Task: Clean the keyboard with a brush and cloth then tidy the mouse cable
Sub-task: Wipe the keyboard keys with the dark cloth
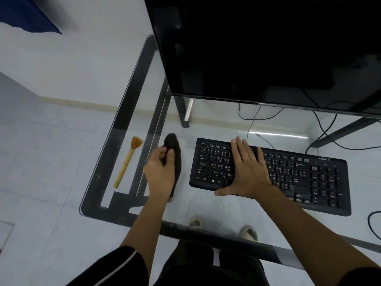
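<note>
- Pinches the dark cloth (175, 149) in the left hand (159, 172), thumb and curled fingers closed on its upper part, with the rest trailing on the glass desk (103, 162) just left of the keyboard (309, 174).
- Presses the right hand (247, 168) flat across the keyboard's left half, fingers straight, thumb against the front edge. Steadies the board, but risks mashing keys and sending stray input on a live machine. Cannot tell from the dark monitor (257, 48) whether powered.
- Risks snagging a keycap edge with loosely bunched fabric, likely lifting a cap under a hard pull across the rows.
- Risks a skid on smooth glass with any easing of the flat palm mid-wipe, probably shoving the board back toward the cables (321, 129) hanging behind it.
- Leaves the brush (127, 164) lying on the glass near the left rim, well apart from both hands. Could knock it off the edge with a careless forearm sweep on that side.
- Shows no mouse. Catches only a cable loop (371, 221) at the right border, and cannot say whose. Risks tidying the wrong lead without first tracing it.
</note>
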